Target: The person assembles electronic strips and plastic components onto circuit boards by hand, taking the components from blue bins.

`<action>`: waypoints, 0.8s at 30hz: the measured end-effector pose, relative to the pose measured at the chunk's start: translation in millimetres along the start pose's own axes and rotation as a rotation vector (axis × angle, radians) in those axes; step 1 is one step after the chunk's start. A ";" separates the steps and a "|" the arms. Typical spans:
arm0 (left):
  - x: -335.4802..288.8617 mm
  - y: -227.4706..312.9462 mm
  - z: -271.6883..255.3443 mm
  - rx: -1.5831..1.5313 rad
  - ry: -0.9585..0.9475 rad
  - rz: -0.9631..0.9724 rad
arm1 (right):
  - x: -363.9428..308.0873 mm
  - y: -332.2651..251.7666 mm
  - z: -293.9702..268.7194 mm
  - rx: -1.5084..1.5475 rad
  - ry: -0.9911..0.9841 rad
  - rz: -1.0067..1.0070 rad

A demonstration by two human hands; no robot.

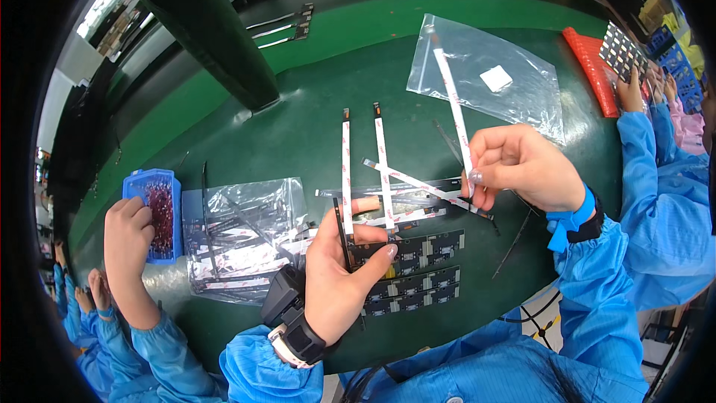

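Observation:
My left hand (337, 277) is closed on a black circuit board (418, 251), thumb on top near its left end. Two white-backed flat flex cables (346, 168) (381, 157) stretch away from that board's far edge. Between thumb and fingers, my right hand (522, 168) pinches the near end of another flex cable (451, 93), whose far end reaches over a clear bag. More black circuit boards (418, 295) lie on the table just right of my left hand. Loose flex cables (418, 181) cross one another between my hands.
A clear bag of flex cables (298, 201) lies at left, beside a blue bin (177, 235) of small reddish parts with a co-worker's hand (128, 242) at it. Far right are a zip bag (522, 104), red wrap (593, 75) and a co-worker holding a panel (623, 52). A dark post (216, 37) stands behind.

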State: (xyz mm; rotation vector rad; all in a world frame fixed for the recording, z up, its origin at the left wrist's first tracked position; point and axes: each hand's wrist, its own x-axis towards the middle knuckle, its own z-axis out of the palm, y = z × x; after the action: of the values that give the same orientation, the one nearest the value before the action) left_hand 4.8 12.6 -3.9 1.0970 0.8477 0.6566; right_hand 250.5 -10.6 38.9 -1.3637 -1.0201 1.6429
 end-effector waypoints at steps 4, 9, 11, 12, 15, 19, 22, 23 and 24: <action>0.8 -0.5 0.1 -0.015 0.015 0.013 | 5.9 3.5 17.1 0.112 -0.013 -0.035; -0.1 2.1 0.7 -0.003 0.052 0.027 | 6.8 6.4 20.0 0.063 -0.036 -0.016; -0.4 1.1 1.7 0.018 0.057 0.038 | 7.4 9.8 20.6 0.034 -0.028 -0.020; -0.9 1.0 3.4 0.008 0.081 0.076 | 6.8 6.8 22.6 0.037 -0.029 -0.016; -0.5 3.5 4.3 0.007 0.099 0.086 | 5.2 3.1 26.4 -0.134 -0.007 0.089; 1.2 2.9 3.3 0.034 0.079 0.051 | 5.3 14.0 23.5 -0.185 0.022 -0.120; 1.8 1.6 5.3 0.030 0.076 0.030 | 4.4 15.9 24.6 -0.194 0.019 -0.115; 1.9 1.4 6.1 0.013 0.085 0.027 | 4.0 16.8 25.5 -0.224 0.017 -0.113; 2.2 1.5 5.9 0.015 0.086 0.024 | 4.3 17.2 26.6 -0.221 0.016 -0.112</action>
State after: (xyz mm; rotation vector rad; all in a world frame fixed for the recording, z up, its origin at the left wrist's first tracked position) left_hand 10.9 12.0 -1.7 1.0997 0.9152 0.7223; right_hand 222.6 -16.4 24.5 -1.4316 -1.2749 1.4686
